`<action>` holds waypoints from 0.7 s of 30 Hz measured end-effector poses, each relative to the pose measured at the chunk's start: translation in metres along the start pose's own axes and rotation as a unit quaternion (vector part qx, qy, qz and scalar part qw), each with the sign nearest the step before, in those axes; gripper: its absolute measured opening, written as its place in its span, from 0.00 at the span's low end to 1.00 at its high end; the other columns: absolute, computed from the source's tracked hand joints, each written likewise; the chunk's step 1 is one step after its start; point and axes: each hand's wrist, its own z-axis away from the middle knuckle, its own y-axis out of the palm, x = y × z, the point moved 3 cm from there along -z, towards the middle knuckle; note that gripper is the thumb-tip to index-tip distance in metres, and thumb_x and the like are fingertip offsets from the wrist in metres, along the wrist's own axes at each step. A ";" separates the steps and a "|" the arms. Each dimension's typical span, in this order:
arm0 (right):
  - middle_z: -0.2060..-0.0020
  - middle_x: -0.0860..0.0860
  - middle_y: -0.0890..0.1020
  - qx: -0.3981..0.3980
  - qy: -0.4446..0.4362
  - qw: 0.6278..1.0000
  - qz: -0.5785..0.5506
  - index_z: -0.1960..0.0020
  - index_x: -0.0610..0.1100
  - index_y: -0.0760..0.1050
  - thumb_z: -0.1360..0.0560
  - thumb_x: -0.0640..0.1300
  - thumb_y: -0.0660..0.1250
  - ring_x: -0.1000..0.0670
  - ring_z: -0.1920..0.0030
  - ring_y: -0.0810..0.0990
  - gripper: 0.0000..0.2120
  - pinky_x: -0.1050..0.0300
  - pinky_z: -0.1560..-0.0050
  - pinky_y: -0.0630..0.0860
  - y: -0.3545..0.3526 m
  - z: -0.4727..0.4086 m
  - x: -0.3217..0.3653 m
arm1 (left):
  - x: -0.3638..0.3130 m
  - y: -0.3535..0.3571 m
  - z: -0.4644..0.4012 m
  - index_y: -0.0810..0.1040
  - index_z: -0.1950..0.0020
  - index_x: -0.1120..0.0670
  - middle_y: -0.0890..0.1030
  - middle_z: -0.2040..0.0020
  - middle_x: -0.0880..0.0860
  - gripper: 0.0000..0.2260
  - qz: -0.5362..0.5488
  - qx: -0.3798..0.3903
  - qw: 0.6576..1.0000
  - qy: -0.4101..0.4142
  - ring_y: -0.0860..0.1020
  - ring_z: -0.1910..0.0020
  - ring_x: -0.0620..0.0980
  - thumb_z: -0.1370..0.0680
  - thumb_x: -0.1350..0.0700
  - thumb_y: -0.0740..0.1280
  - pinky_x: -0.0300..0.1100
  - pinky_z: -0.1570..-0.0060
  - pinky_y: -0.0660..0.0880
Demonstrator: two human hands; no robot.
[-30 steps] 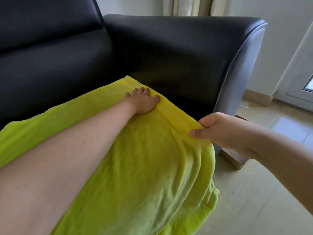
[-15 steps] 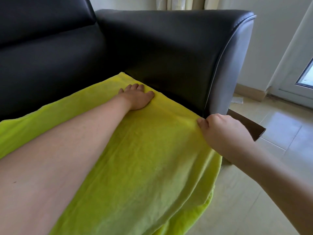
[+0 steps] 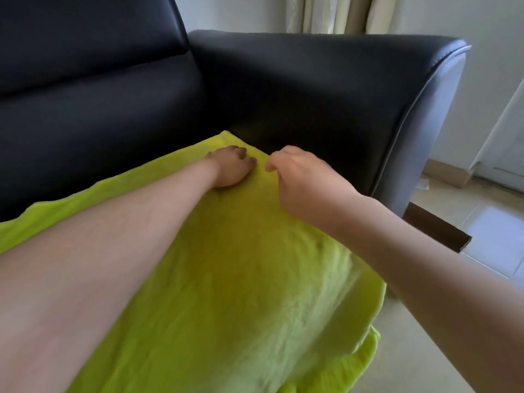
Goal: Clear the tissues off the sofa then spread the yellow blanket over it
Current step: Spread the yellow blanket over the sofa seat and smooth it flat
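At the armrest-side back corner of the sofa [image 3: 283,89] seat, you are pressing your flat left hand [image 3: 231,168] on the one yellow blanket [image 3: 241,265], your curled, empty right hand [image 3: 304,180] hovering beside it, the blanket's length running leftward along the seat, no tissues showing.

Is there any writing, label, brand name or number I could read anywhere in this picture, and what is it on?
None: no word, label, brand or number can be read in this view.
yellow blanket: plain fabric, no tag showing.
black sofa: plain leather, no label.
Small pale scrap on the floor by the wall: too small and blurred to tell whether it bears print.
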 end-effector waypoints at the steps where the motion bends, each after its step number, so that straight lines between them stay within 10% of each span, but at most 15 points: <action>1: 0.39 0.49 0.73 0.009 0.015 1.000 -0.017 0.35 0.45 0.72 0.21 0.36 0.56 0.46 0.43 0.74 0.17 0.55 0.46 0.74 0.004 -0.015 -0.002 | 0.008 -0.001 -0.001 0.59 0.20 0.52 0.57 0.20 0.53 0.27 -0.002 0.006 1.000 -0.010 0.57 0.22 0.55 0.17 0.42 0.51 0.55 0.24 0.53; 9: 0.31 0.45 0.71 0.134 0.022 0.991 -0.011 0.29 0.43 0.67 0.17 0.48 0.53 0.44 0.32 0.71 0.19 0.48 0.33 0.69 0.054 -0.107 0.000 | 0.069 0.000 -0.009 0.54 0.19 0.49 0.53 0.19 0.51 0.28 0.008 0.012 0.998 -0.057 0.52 0.20 0.53 0.17 0.39 0.48 0.55 0.23 0.50; 16: 0.29 0.44 0.70 0.128 0.015 0.992 0.018 0.26 0.45 0.65 0.18 0.39 0.53 0.44 0.32 0.71 0.21 0.51 0.34 0.70 0.083 -0.173 -0.001 | 0.084 -0.002 -0.002 0.61 0.21 0.55 0.60 0.20 0.53 0.24 0.113 -0.073 0.990 -0.041 0.58 0.22 0.53 0.16 0.50 0.56 0.46 0.24 0.54; 21: 0.31 0.42 0.72 0.151 0.029 0.988 0.019 0.28 0.42 0.68 0.17 0.46 0.52 0.42 0.34 0.72 0.20 0.50 0.34 0.70 0.106 -0.213 0.006 | 0.134 -0.003 -0.009 0.57 0.20 0.51 0.55 0.19 0.52 0.30 0.063 -0.019 0.994 -0.087 0.53 0.21 0.54 0.19 0.38 0.48 0.55 0.24 0.52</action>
